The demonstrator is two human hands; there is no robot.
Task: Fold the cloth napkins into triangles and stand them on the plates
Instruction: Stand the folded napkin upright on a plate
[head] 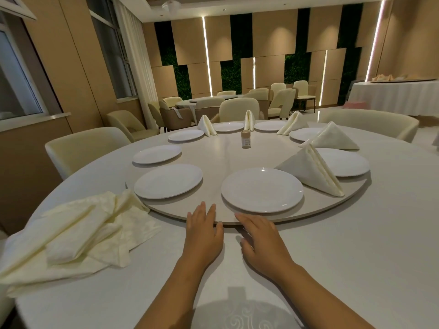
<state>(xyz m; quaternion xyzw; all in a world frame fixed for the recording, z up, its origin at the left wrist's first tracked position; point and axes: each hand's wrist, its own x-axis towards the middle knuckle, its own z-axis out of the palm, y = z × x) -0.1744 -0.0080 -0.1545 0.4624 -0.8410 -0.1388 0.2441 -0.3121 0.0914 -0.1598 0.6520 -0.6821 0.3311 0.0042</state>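
My left hand point(204, 227) and right hand point(259, 241) lie flat and empty on the turntable point(213, 153) rim, probably to bring the bare plate point(262, 189) close, the unfolded napkins point(78, 231) waiting alongside.

One head-worn wide-angle view looks forward and down across the round desk point(356, 245), close above its near edge

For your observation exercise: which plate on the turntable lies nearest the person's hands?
The empty plate directly ahead of the right hand, at the turntable's near edge; all others sit farther off.
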